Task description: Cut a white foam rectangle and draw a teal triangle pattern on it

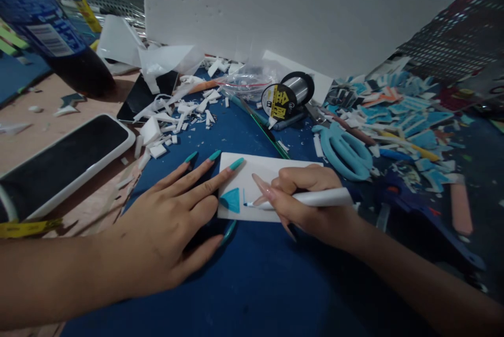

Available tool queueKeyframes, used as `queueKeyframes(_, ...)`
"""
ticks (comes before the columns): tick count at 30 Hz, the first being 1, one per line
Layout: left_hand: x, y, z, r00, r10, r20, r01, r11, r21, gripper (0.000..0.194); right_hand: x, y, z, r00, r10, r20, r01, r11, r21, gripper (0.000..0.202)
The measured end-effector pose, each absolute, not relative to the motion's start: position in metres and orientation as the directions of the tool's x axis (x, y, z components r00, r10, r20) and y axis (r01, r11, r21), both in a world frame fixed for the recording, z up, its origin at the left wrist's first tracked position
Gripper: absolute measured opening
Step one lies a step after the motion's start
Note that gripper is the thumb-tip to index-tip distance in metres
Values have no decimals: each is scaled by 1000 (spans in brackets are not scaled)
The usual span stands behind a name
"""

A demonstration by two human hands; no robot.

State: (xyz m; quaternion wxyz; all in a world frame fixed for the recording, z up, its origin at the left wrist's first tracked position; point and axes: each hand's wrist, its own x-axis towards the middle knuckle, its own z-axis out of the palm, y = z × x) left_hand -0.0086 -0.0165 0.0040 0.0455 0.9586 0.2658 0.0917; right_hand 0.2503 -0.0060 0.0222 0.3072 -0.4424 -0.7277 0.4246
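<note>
A white rectangular board (268, 165) lies on the blue mat (244, 279). Near its left end is a filled blue shape (231, 201), with a short blue line just to the right of it. My right hand (311, 195) grips a white marker (325, 198), whose blue tip meets the board beside that line. Flat at the left end of the board rests my left hand (185, 211), fingers spread, a fingertip on the board's upper left part and nothing held.
Light blue scissors (344, 150) and a wire spool (287, 96) lie beyond the board. Blue and white scraps (409, 111) pile up at the right. A phone (66, 169) and a dark drink bottle (55, 32) are at the left. A large white panel (295, 6) stands behind.
</note>
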Motion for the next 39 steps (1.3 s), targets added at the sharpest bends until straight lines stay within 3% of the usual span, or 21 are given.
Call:
queueKeyframes(16, -9, -18, 4, 831, 538, 144, 517, -841, 159, 28, 254, -5, 17, -503, 854, 131, 253, 291, -923, 44)
queueKeyframes(25, -10, -18, 2, 826, 547, 136, 524, -834, 172, 28, 252, -6, 21, -429, 902, 46, 400, 235, -886, 46)
queueKeyframes(39, -12, -17, 1, 824, 554, 120, 521, -823, 226, 27, 247, -7, 24, -312, 950, -11, 351, 104, -931, 42)
